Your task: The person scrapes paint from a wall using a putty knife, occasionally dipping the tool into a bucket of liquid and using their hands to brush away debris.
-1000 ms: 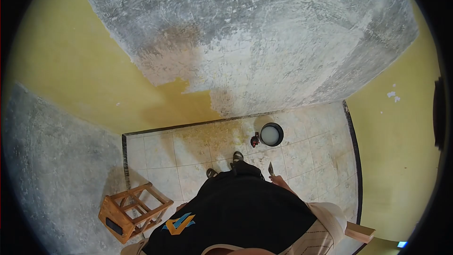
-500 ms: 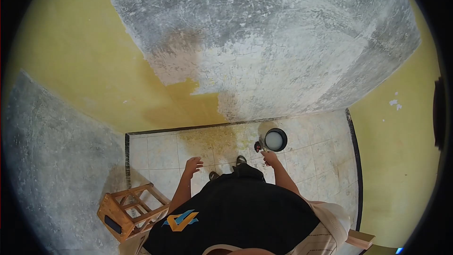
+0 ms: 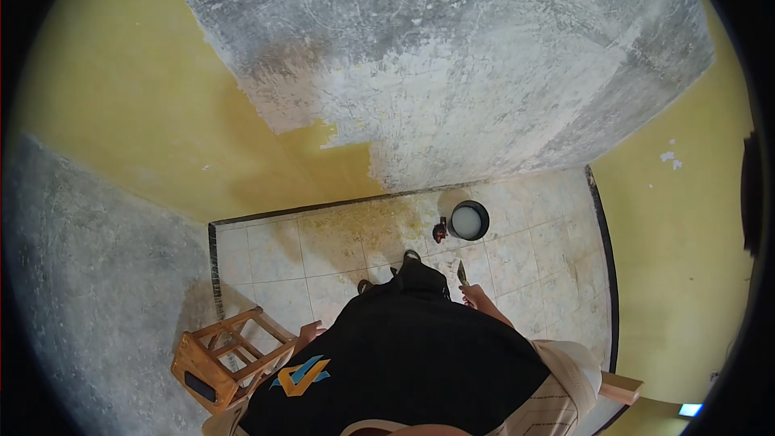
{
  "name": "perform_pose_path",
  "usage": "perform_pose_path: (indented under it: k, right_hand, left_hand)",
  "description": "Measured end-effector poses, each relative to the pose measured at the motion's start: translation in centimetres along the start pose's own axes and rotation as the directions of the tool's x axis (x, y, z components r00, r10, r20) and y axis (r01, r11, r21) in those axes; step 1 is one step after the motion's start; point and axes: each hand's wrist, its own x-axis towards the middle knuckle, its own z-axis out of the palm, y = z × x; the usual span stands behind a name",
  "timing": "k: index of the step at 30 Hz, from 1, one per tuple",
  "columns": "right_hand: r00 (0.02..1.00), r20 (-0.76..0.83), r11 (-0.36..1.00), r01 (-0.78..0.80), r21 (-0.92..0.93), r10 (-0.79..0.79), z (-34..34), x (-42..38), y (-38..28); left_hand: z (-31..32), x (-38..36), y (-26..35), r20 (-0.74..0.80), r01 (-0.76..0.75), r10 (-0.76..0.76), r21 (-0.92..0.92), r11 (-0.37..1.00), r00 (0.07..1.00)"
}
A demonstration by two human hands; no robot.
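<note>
A thin scraper-like tool [image 3: 462,273] with a blade pointing away from me is gripped in my right hand [image 3: 475,296], over the tiled floor below the bucket. My left hand [image 3: 310,331] hangs by my left side, close to the wooden stool [image 3: 206,363], partly hidden by my shirt, its fingers apart and nothing visible in them. The dark bucket [image 3: 483,208] holds a whitish liquid. Just left of it on the floor lies a small red and black object [image 3: 440,230].
The wall ahead has yellow paint [image 3: 161,113] and a large bare grey-white patch [image 3: 452,73]. A dark phone-like object [image 3: 200,386] lies on the stool. Yellowish scraps stain the floor tiles [image 3: 339,230]. A wooden piece [image 3: 620,387] stands at lower right.
Both hands have come down and back toward my body. The blade of the tool in my right hand now shows clearly, farther from the bucket. The view has shifted slightly.
</note>
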Motion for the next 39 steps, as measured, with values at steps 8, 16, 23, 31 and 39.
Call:
perform_pose_path:
  k: [8, 16, 23, 31, 39]
  right_hand:
    - [0.994, 0.007, 0.994, 0.110, -0.020, -0.110, 2.1, 0.7, -3.0]
    - [0.941, 0.008, 0.929, 0.337, -0.156, -0.340, 3.5, -0.4, -8.0]
    - [0.964, 0.026, 0.959, 0.265, -0.106, -0.263, 2.7, 0.3, -4.1]
    - [0.999, 0.013, 0.995, 0.040, -0.092, -0.039, 2.6, 0.7, 0.3]
    - [0.986, 0.033, 0.986, 0.166, -0.024, -0.165, 3.5, 0.3, -3.5]
  left_hand:
    - [0.8, 4.0, 6.3, -0.255, 0.279, -0.356, -0.293, 0.915, 0.899]
    - [3.4, 7.7, 17.3, -0.198, 0.048, -0.088, -0.195, 0.980, 0.976]
    - [5.5, 6.0, 24.6, 0.009, -0.093, 0.132, -0.667, 0.739, 0.991]
    - [7.4, 0.2, 35.4, 0.293, 0.083, 0.728, -0.947, 0.310, 0.620]
    - [12.2, -7.5, 44.2, 0.387, 0.109, 0.862, -0.922, 0.373, 0.326]
